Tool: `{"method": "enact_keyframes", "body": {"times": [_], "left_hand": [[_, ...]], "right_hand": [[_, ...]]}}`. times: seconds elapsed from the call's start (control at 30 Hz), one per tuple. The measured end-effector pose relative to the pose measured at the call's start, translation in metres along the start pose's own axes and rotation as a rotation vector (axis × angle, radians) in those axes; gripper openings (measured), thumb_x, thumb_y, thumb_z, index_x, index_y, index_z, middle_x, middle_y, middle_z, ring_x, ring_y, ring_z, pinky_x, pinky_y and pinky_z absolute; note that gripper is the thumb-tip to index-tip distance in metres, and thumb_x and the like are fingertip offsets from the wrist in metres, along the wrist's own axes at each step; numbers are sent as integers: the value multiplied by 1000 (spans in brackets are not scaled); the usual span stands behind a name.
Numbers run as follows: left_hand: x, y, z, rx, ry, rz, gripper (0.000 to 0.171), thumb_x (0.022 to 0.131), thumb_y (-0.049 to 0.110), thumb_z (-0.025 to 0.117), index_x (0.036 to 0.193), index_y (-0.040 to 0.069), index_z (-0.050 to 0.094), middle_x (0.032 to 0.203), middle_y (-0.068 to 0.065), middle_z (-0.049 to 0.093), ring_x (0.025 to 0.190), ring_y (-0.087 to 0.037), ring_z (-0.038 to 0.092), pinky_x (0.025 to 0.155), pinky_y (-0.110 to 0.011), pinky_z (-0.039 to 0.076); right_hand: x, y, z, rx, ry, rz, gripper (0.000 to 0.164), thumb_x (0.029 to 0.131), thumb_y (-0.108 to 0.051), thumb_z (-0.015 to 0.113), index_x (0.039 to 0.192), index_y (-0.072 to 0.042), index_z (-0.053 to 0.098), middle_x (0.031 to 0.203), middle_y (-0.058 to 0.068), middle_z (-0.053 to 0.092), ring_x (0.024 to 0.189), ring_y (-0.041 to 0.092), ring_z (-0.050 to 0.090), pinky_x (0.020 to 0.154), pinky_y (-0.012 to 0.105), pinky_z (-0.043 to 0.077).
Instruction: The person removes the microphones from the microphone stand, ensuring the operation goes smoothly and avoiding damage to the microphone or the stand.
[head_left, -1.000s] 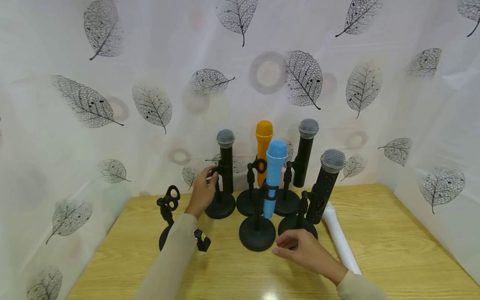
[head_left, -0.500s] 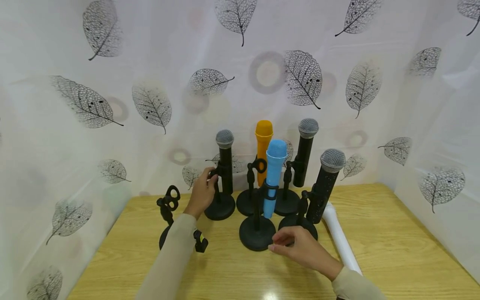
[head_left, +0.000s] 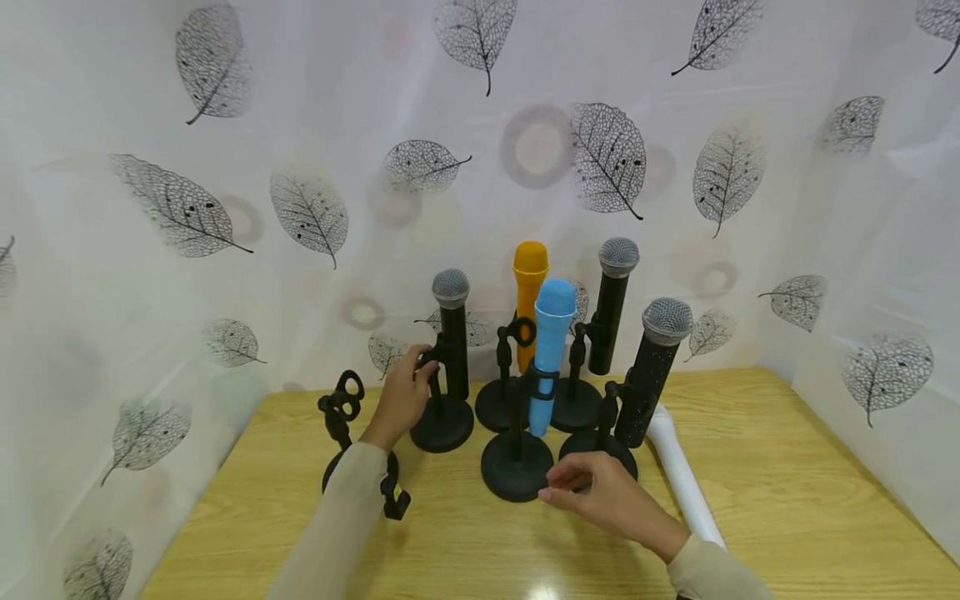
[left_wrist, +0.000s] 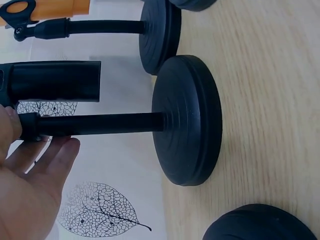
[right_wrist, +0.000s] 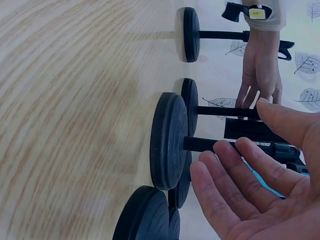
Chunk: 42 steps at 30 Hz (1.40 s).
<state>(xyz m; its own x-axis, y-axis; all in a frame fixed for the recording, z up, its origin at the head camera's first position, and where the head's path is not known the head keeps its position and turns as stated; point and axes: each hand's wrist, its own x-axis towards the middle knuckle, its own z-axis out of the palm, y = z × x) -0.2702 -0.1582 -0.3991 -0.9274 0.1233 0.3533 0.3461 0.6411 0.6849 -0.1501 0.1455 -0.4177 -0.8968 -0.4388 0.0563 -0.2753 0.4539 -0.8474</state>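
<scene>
A black stand (head_left: 442,427), set between a bare stand (head_left: 338,428) and the blue microphone (head_left: 551,342), is pinched high by the left hand (head_left: 402,398), presumably to steady its grey-headed microphone (head_left: 453,329), while the right hand (head_left: 611,497) is held loosely curled, grasping nothing.

- A black stand (head_left: 442,423) rises upright at the rear left of a wooden table (head_left: 442,533), its slim pole gripped near the top by a left hand (head_left: 403,390), above 1 thick, round base.
- A black microphone (head_left: 453,333) with 1 gray mesh head sits fastened to the stand, head up and nearly vertical, beside the pole, its lower end clear of the base.
</scene>
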Motion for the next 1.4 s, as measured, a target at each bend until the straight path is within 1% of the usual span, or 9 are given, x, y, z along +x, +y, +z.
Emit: {"method": "enact_keyframes", "body": {"times": [0.07,0.2,0.27,0.37,0.57,0.8,1.03,1.23,1.4], "left_hand": [[-3,0,0,12,-5,-2,38,103,29,40,136,11,43,123,-14,56,94,-28,64,82,-45,52],[-9,0,-1,21,-17,-17,38,103,31,39,137,12,41,123,-13,55,105,-28,60,83,-46,52],[-12,1,-2,19,-25,-27,38,103,32,38,137,15,41,120,-12,57,103,-27,61,81,-46,52],[-16,2,-3,6,-33,-20,37,103,31,39,136,16,41,116,-11,60,99,-25,62,77,-43,53],[-25,5,-5,-5,-49,-1,38,103,30,39,137,14,41,117,-12,59,104,-26,61,77,-41,54],[-36,9,-9,-2,-65,4,36,103,29,40,137,17,41,110,-9,60,88,-20,64,73,-37,53],[-47,12,-9,-4,-88,29,35,102,29,41,136,19,42,108,-6,62,91,-18,63,71,-36,53],[-56,15,-9,-24,-95,61,33,102,24,43,134,18,43,100,-5,62,82,-20,62,66,-32,51],[-62,18,-11,-17,-102,57,33,102,25,43,134,20,43,102,-1,62,87,-17,63,70,-32,53]], "right_hand": [[0,0,-1,-1,4,-3,32,84,-36,71,100,-8,69,91,-3,67,83,12,64,72,23,53],[0,-2,-2,-3,6,-4,33,85,-36,71,101,-7,69,91,-3,67,83,12,64,72,23,53],[0,-3,-3,-4,8,-1,33,85,-36,71,101,-7,69,91,-3,67,83,12,64,73,24,53],[-1,-5,-4,-13,12,4,33,85,-37,71,100,-7,69,91,-2,67,83,13,63,73,25,53],[-2,-6,-5,-28,13,-2,33,85,-37,70,100,-7,69,91,-3,66,83,12,63,73,26,53],[-3,-9,-6,2,14,-14,32,85,-35,71,101,-8,69,93,-2,67,84,13,64,74,26,54],[-7,-9,-9,-2,34,-19,32,85,-37,70,101,-9,69,94,-1,67,84,12,64,73,25,54],[-8,-10,-9,-14,48,5,29,85,-37,70,100,-12,69,94,-2,67,84,12,64,74,27,54],[-9,-13,-11,11,46,-13,31,85,-35,71,102,-9,68,96,1,67,84,13,64,72,25,54]]}}
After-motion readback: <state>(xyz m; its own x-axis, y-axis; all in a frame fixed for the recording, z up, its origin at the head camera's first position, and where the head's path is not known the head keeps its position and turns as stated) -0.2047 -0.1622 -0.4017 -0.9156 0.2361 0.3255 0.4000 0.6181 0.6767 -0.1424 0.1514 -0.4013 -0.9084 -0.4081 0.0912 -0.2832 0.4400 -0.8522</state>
